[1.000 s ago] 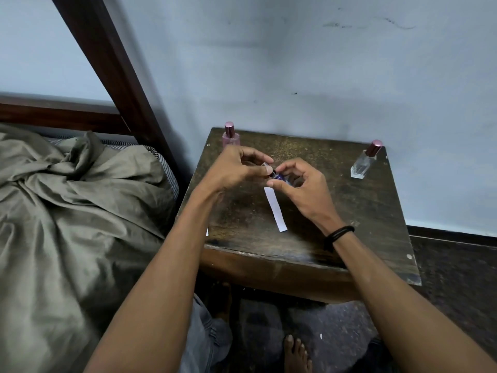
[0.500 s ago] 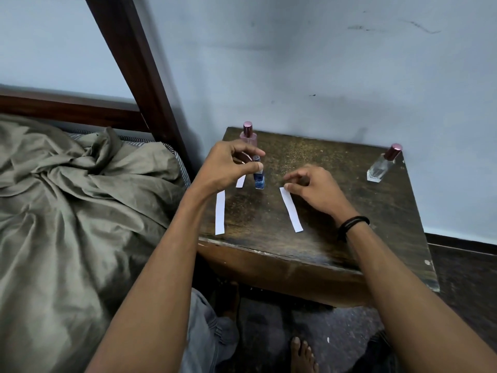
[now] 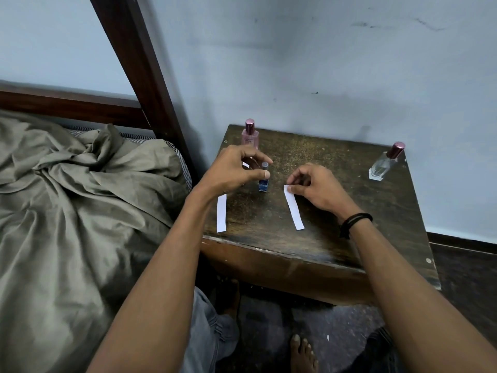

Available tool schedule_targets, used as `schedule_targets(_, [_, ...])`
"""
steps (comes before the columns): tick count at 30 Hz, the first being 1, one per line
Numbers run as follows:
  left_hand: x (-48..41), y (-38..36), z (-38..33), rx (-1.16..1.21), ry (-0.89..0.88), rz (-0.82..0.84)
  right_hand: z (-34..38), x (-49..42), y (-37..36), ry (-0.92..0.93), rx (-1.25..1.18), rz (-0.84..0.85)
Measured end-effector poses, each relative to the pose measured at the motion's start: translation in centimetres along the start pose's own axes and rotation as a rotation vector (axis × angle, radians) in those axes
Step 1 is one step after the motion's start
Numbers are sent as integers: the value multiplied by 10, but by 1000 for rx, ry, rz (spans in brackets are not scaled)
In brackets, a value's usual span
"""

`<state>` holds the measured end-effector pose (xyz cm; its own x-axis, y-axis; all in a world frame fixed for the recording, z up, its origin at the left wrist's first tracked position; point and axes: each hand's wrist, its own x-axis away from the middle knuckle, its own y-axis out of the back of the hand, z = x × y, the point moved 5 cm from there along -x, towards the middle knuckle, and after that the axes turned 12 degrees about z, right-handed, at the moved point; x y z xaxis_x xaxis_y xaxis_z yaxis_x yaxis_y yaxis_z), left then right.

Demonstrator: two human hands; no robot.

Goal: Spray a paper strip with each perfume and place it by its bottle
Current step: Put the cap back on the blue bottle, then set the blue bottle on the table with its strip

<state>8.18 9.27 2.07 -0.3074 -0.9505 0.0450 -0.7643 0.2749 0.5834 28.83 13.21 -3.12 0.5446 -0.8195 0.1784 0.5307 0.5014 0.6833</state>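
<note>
A small blue perfume bottle (image 3: 263, 183) stands upright on the dark wooden table (image 3: 322, 238). My left hand (image 3: 236, 169) curls over it, thumb and forefinger touching its neck and cap. My right hand (image 3: 316, 187) pinches the far end of a white paper strip (image 3: 293, 208) that lies flat just right of the blue bottle. A second strip (image 3: 221, 212) lies near the table's left edge. A bit of a third strip (image 3: 245, 165) shows behind my left fingers, in front of the pink bottle (image 3: 251, 135). A clear bottle (image 3: 383, 164) with a maroon cap stands at the far right.
A bed with a crumpled olive sheet (image 3: 67, 197) lies to the left, its dark wooden post (image 3: 139, 63) rising beside the table. The blue wall is right behind the table. My bare foot (image 3: 302, 354) is on the floor below the table's front edge.
My hands, joined over the strip a second ago, have parted. The left one set the blue bottle upright on the table; the right one laid the strip down beside it.
</note>
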Motion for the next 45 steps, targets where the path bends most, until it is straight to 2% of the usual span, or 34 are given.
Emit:
schedule_targets(6, [3,0,-2,24,-2,19,2,3,6,19,-64,-22])
schedule_targets(9, [7,5,-8,82,-40,-27,3,4,10,40,-103,-52])
schedule_targets(12, [10,10,-18,151,-153,-195,-1,5,18,35,-160,-108])
schedule_targets(16, [25,9,-40,136,-323,-541,-4,11,34,37,-281,-208])
schedule_targets(19, [33,-4,-57,33,-411,-629,-4,18,45,55,-379,-268])
schedule_targets(21, [35,-17,-66,-59,-468,-574,-5,20,50,65,-419,-289])
schedule_targets(24, [30,-42,-71,-216,-478,-393,-6,20,55,86,-422,-306])
schedule_targets(27, [21,-63,-61,-385,-392,-213,-6,20,58,108,-438,-322])
schedule_targets(30, [13,-77,-49,-477,-265,-107,-6,18,59,107,-445,-345])
schedule_targets(35, [3,-96,-30,-607,13,-49,-12,10,60,90,-410,-370])
schedule_targets(45, [-1,-107,-30,-648,43,-131,-22,-18,44,47,-275,-412])
